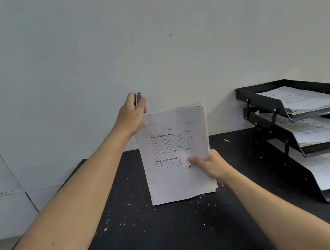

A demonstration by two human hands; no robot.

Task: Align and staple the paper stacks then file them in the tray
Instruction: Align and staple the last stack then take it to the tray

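Observation:
A stack of white printed paper (pixel 172 144) stands upright above the black table, its lower edge near the tabletop. My right hand (pixel 210 165) grips the stack at its right edge, thumb across the front sheet. My left hand (pixel 132 112) is closed around a small metal stapler (pixel 139 98) at the stack's top left corner. Most of the stapler is hidden inside my fist. A black three-tier tray (pixel 260 96) stands at the right, with paper stacks in each tier.
The black table (pixel 174 238) is speckled with white flecks. A pale wall rises right behind it. The table's left edge runs diagonally at the lower left, with a grey floor beyond.

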